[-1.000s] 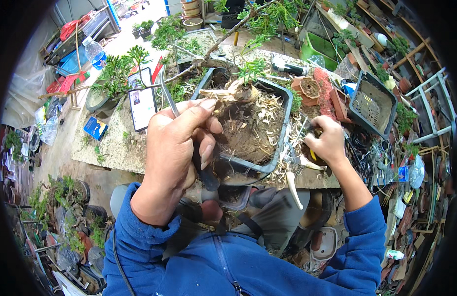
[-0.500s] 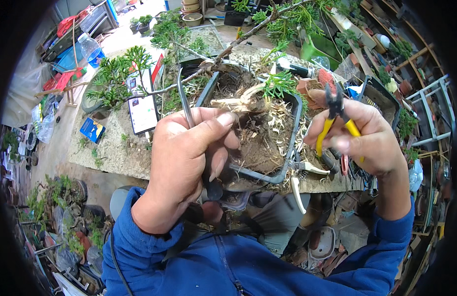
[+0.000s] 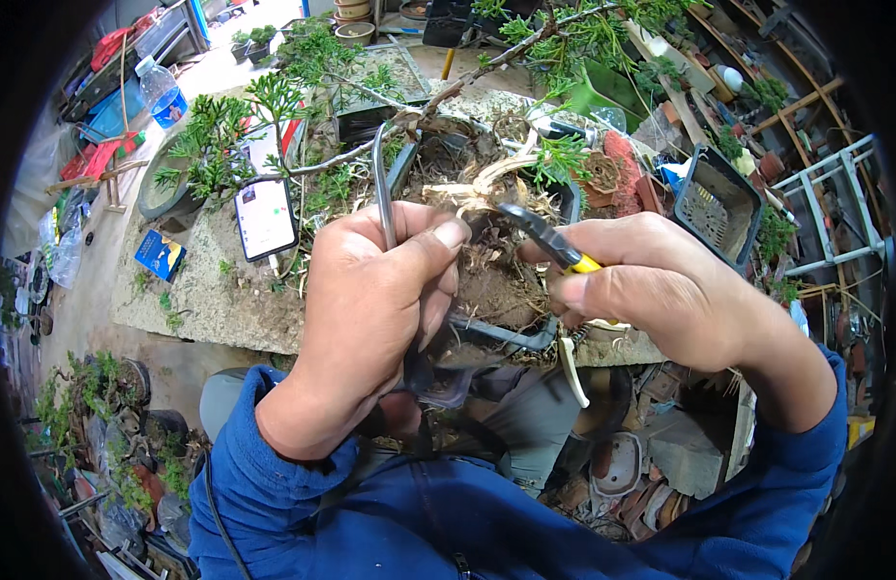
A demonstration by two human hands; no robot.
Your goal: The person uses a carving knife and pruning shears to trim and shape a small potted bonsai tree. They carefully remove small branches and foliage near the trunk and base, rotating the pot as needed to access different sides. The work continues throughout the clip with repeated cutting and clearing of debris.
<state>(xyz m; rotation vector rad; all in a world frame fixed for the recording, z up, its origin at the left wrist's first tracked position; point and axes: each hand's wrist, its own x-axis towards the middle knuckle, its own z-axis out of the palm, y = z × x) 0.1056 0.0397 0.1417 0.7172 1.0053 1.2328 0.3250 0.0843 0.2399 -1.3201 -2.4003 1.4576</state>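
My left hand (image 3: 370, 300) is closed around a bent metal tool (image 3: 382, 184), whose curved tip points up above my fist. My thumb and forefinger press together just beside a stripped, pale piece of juniper trunk (image 3: 467, 196). My right hand (image 3: 651, 290) is closed on a pair of pliers (image 3: 554, 242) with dark jaws and yellow handles. Their jaws reach the pale wood, though exact contact is hard to make out. The juniper's branch (image 3: 337, 168) arches over a black rectangular pot (image 3: 496, 333) holding soil and wood shavings.
On the stone slab (image 3: 211, 309) lie a phone (image 3: 266, 220) with its screen lit and a blue packet (image 3: 160, 253). A black plastic basket (image 3: 719, 208) stands at the right. A white curved-handled tool (image 3: 572, 372) juts over the front edge. Potted plants (image 3: 119, 425) stand at lower left.
My right hand has moved left and turned, bringing the pliers from beside the pot to the pale wood. My left hand stays nearly in place with the bent tool.
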